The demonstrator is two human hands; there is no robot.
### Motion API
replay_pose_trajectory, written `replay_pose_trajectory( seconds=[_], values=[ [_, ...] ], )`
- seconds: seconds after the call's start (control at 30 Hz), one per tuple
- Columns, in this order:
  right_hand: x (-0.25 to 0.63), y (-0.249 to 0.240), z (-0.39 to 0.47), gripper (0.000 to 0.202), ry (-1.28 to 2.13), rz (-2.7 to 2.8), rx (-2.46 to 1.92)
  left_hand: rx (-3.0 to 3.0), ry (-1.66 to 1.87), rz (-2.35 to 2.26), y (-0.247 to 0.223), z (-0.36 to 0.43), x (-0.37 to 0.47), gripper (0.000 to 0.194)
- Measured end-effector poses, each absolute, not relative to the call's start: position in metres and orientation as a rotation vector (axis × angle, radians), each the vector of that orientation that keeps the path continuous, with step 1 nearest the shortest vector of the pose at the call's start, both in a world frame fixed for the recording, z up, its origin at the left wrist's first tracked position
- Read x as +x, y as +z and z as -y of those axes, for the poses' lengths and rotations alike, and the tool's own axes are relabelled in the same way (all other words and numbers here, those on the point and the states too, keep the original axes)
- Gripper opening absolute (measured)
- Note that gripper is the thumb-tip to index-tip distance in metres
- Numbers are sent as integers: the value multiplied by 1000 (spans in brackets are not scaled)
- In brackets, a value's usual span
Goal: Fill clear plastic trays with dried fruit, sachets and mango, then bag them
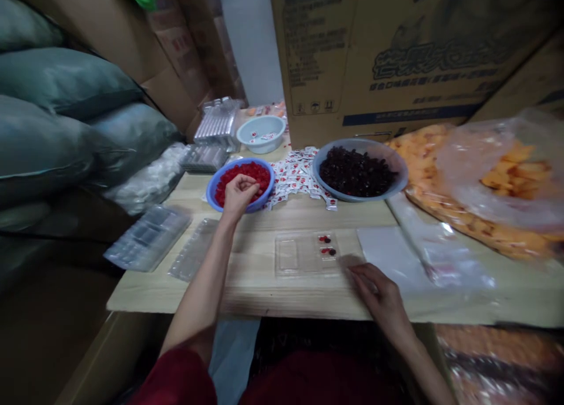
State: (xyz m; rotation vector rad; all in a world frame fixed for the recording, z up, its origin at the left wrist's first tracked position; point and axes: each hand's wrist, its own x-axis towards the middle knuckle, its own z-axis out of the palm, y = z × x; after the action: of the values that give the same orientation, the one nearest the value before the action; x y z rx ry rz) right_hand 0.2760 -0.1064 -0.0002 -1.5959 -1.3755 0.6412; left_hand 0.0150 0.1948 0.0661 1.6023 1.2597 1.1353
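My landmark is the clear tray [308, 263], lying flat on the bench [259, 296] in front of me. At its right end, red and dark pieces [328, 251] sit in two small compartments, one beyond the other; the larger rectangular compartment at its left end shows the bench through its clear plastic.

Beyond the tray and to its left, my left grip [239, 194] is over the blue bowl [210, 188], its thumb and fingertips brought close together at the red pieces [247, 168] heaped inside. Whether I have one pinched between them, I cannot tell. My right grip [379, 290] is just off the tray's near right corner, low by the bench, with the fingers bent; it is too blurred for me to tell whether they are spread or pressed together.

Straight beyond the tray lies a loose heap of small white packets [296, 173] with red marks. Beyond the tray to the right stands the wide pale bowl [403, 178], filled with dark pieces [356, 171]. Farther off, beyond the tray to the left, the small pale bowl [252, 129] holds a few more packets, with stacked plastic trays [215, 123] beside it. Left of the tray are two other groups of clear plastic, one partly behind my forearm. Right of it lie whitish plastic sheets [388, 251], and farther right a big bag of orange pieces [506, 176].
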Motion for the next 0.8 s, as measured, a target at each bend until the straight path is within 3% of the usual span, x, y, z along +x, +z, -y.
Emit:
replay_pose_trajectory(
  seconds=[0.17, 0.33, 0.63, 0.8],
  values=[
    [274, -12, 105, 18, 596, 1322, -1627, 1875, 610, -923, 36, -61, 67, 8],
    [265, -18, 94, 29, 480, 1515, -1605, 2012, 546, -885, -6, -4, 101, 12],
    [260, -19, 85, 30, 317, 1809, -1708, 2486, 556, -836, 10, -33, 83, 23],
    [266, -21, 88, 31, 307, 1787, -1661, 2571, 648, -1395, 14, -129, 75, 26]
  ],
)
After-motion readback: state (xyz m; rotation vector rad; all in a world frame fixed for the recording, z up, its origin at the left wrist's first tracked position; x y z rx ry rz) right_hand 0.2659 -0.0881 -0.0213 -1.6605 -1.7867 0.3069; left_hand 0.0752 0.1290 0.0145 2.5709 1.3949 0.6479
